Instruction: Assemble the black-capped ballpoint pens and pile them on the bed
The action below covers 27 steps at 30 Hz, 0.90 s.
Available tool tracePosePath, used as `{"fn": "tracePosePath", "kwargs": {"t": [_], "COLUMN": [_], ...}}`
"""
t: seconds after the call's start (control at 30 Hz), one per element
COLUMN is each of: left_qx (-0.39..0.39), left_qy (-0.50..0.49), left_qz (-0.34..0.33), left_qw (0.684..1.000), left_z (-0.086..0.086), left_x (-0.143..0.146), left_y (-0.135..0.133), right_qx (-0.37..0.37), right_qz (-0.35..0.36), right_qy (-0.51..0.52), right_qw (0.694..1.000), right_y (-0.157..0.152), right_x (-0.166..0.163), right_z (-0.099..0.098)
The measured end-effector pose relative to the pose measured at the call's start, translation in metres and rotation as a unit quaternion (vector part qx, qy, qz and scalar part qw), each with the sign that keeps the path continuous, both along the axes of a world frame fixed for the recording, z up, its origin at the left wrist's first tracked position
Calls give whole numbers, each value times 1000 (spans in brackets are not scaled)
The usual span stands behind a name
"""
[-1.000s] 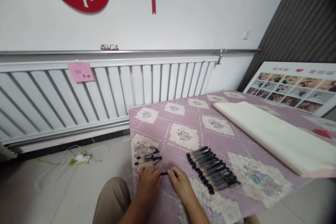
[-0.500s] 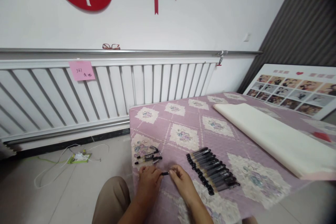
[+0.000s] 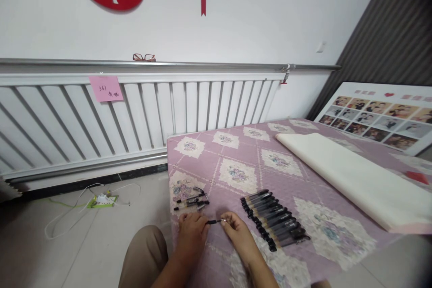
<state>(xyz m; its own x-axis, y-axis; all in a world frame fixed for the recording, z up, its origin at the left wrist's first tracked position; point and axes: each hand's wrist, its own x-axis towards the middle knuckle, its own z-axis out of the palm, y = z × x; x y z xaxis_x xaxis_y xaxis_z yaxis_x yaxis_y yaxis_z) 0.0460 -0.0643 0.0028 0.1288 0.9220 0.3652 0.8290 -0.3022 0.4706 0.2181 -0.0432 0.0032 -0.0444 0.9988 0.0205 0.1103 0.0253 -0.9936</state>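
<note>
Close to the near left part of the bed, my left hand [image 3: 192, 231] is closed around a black pen [image 3: 212, 222]. Its dark end sticks out to the right, and a thin dark piece reaches from it toward my other hand. My right hand [image 3: 237, 229] pinches a small silvery pen tip [image 3: 223, 220] at that end. The rest of the pen is hidden in my left hand. Beyond my left hand lie a few loose pens and pen parts [image 3: 192, 200]. To the right of my right hand, a row of several black pens [image 3: 275, 220] lies side by side.
The hands work over a purple floral cover [image 3: 216, 189]. A long cream folded board or cloth [image 3: 344, 175] lies to the right, with a photo board [image 3: 378, 114] behind. A white radiator [image 3: 189, 108] stands at the back, and a power strip [image 3: 103, 201] is on the floor left.
My right hand has drawn slightly away to the right from the pen. A thin dark piece and the silvery tip now show between my hands. The view has shifted slightly.
</note>
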Motion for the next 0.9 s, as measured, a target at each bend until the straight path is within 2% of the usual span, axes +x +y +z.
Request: {"fn": "tracePosePath", "kwargs": {"t": [0.33, 0.57, 0.77, 0.9], "left_qx": [-47, -26, -13, -5], "left_qy": [-13, -4, 39, 48], "left_qz": [10, -28, -70, -64], "left_qw": [999, 999, 997, 997], "left_z": [4, -1, -6, -5], "left_x": [-1, -1, 1, 0], "left_y": [0, -2, -1, -3], "right_qx": [-21, 22, 58, 68], "right_qz": [-107, -21, 47, 66], "right_qy": [121, -18, -83, -108], "right_qw": [987, 999, 994, 990], "right_y": [0, -2, -7, -9], "right_x": [5, -2, -11, -11], "right_z": [-9, -4, -1, -2]}}
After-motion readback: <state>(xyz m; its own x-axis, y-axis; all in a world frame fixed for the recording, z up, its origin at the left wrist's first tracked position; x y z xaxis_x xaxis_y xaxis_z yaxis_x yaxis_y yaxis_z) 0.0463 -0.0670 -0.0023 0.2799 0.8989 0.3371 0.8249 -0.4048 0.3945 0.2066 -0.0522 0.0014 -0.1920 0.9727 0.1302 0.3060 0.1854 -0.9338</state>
